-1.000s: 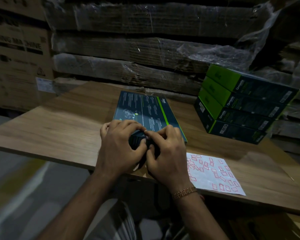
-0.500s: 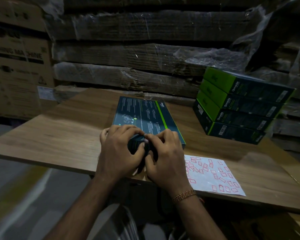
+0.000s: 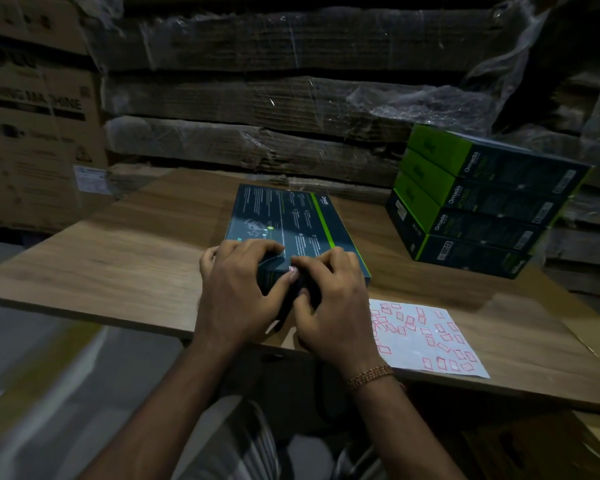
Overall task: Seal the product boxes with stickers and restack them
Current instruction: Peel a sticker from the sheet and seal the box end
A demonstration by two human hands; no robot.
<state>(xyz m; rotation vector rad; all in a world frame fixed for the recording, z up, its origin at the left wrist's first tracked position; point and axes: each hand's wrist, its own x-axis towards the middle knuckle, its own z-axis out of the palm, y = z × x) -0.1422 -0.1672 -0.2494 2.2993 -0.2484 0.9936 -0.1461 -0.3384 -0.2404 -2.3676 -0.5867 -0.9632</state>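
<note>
1. Left hand [image 3: 238, 292]: curled over the near end of the dark product box [image 3: 284, 220], gripping it; the thumb presses a small red sticker [image 3: 293, 269] onto the end flap.
2. Right hand [image 3: 333, 303]: fingers clenched round the same end of the box, which lies flat on the wooden table [image 3: 118, 251].
3. Sticker sheet [image 3: 426, 337]: just right of the hands, holding many red stickers.
4. Stack of 4 boxes [image 3: 482, 202]: far right. Judged progress: 1 box mid-sealing and not yet restacked; whether the 4 are sealed cannot be told.
</note>
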